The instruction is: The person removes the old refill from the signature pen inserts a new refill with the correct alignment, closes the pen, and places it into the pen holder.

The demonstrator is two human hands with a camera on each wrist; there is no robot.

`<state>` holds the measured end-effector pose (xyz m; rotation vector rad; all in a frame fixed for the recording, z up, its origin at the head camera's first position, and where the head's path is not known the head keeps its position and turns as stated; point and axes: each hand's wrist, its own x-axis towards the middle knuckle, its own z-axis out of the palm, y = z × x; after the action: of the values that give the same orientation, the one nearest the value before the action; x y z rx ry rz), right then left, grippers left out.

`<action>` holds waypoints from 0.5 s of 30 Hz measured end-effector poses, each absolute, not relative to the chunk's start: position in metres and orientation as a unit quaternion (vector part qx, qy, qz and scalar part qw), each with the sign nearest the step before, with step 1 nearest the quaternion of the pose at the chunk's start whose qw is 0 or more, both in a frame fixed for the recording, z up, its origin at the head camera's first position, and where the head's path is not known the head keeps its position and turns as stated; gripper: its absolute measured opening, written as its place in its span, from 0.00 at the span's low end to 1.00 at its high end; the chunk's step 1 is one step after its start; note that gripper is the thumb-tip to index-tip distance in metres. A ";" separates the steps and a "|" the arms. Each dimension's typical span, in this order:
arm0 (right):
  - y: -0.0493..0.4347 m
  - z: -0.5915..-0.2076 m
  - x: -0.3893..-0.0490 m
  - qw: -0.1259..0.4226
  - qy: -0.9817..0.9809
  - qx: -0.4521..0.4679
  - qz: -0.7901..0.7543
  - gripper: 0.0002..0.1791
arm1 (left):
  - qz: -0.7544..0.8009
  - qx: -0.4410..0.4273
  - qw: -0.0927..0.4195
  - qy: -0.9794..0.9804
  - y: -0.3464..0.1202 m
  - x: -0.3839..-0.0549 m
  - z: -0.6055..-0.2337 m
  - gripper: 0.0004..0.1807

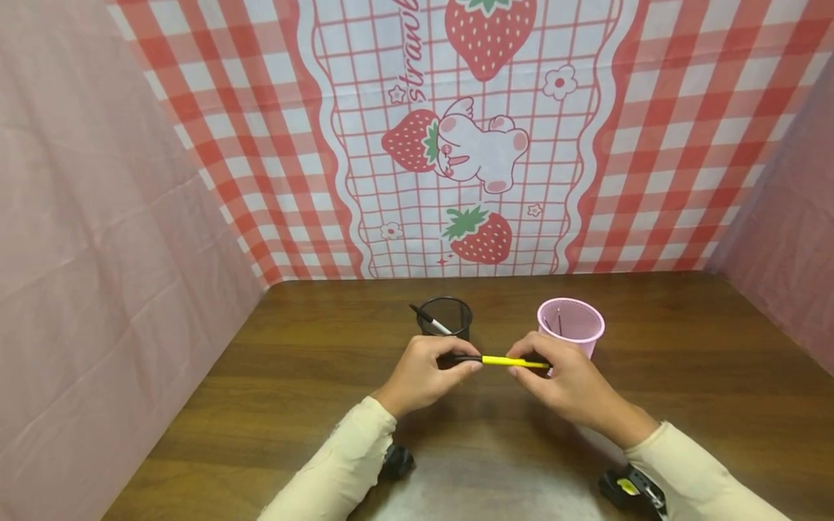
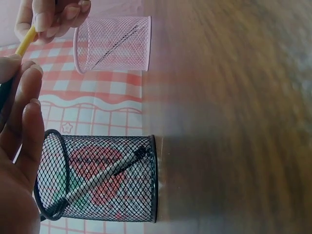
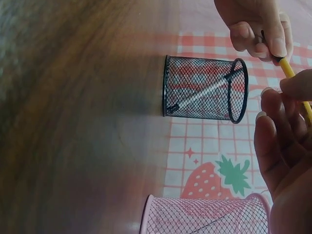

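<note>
Both hands hold a yellow-and-black pen [image 1: 498,360] level in the air, in front of two mesh pen cups. The left hand [image 1: 423,373] pinches its black end between thumb and fingers. On the yellow part, the right hand [image 1: 567,380] has its thumb and fingertips closed. Behind the left hand is the black pen cup [image 1: 462,325], where a white pen with black ends [image 1: 435,321] leans past the rim. The pink pen cup [image 1: 589,346], partly covered by the right hand, has a thin dark stick [image 2: 117,44] slanting inside it.
Both cups stand on a brown wooden table [image 1: 274,362]. A red-and-white checked cloth with strawberries [image 1: 260,145] hangs behind it, and plain pink cloth [image 1: 98,253] hangs at the sides. Black wrist devices [image 1: 635,490] sit under the sleeves.
</note>
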<state>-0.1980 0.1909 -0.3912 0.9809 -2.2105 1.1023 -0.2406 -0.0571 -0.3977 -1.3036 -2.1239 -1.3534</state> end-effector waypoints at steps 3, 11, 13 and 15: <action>0.191 -0.391 -0.198 0.234 -0.811 0.359 0.400 0.17 | -0.472 -0.453 0.152 -0.741 -0.057 -0.240 -0.397 0.06; 0.191 -0.388 -0.198 0.248 -0.821 0.367 0.361 0.13 | -0.456 -0.458 0.156 -0.747 -0.057 -0.240 -0.397 0.06; 0.191 -0.387 -0.198 0.259 -0.820 0.373 0.348 0.12 | -0.455 -0.460 0.157 -0.746 -0.057 -0.240 -0.398 0.06; 0.190 -0.387 -0.199 0.271 -0.817 0.381 0.336 0.11 | -0.455 -0.462 0.157 -0.745 -0.057 -0.240 -0.398 0.06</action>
<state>-0.1986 0.1905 -0.3870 1.0271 -2.2023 0.9064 -0.2402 -0.0569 -0.3980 -1.3225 -2.1317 -1.3036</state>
